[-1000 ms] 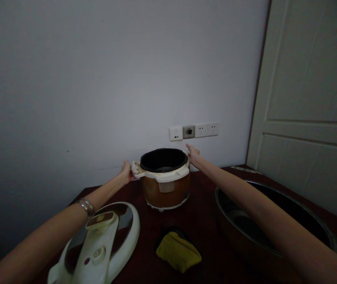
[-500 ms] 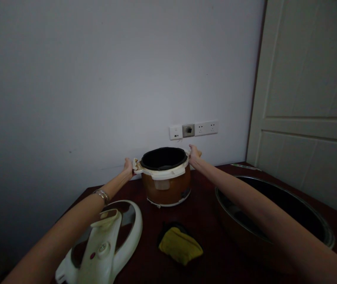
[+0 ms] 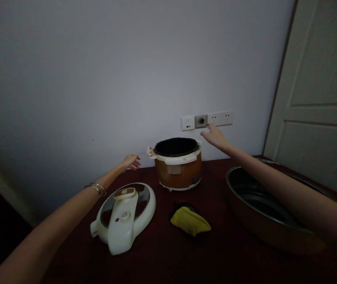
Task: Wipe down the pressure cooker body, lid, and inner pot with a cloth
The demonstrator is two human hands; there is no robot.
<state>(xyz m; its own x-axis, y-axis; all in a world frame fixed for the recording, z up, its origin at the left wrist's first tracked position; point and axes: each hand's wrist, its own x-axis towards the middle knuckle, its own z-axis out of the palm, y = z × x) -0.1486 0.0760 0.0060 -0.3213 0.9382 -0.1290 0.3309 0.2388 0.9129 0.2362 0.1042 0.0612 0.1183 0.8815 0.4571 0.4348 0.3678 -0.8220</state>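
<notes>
An electric pressure cooker body (image 3: 177, 173), brown with a white rim and a dark inside, stands on the dark red table near the wall. My left hand (image 3: 130, 161) is off to its left, fingers apart and holding nothing, not touching the cooker. Up on the right, my right hand (image 3: 214, 136) hovers just beyond the cooker's rim, in front of the wall sockets, with its fingers extended and nothing held. The cooker's white lid (image 3: 125, 219) lies on the table below my left forearm. A yellow and black cloth (image 3: 190, 221) rests in front of the cooker.
A large metal basin (image 3: 236, 193) stands on the right of the table, partly covered by my right forearm. Wall sockets (image 3: 221, 118) sit above the cooker. A pale panelled door (image 3: 319, 79) is at the right. The table (image 3: 162, 256) meets the wall.
Both hands have let go of the cooker's side handles. My left hand has moved away to the left, my right hand up and to the right. The view has shifted left and slightly down.
</notes>
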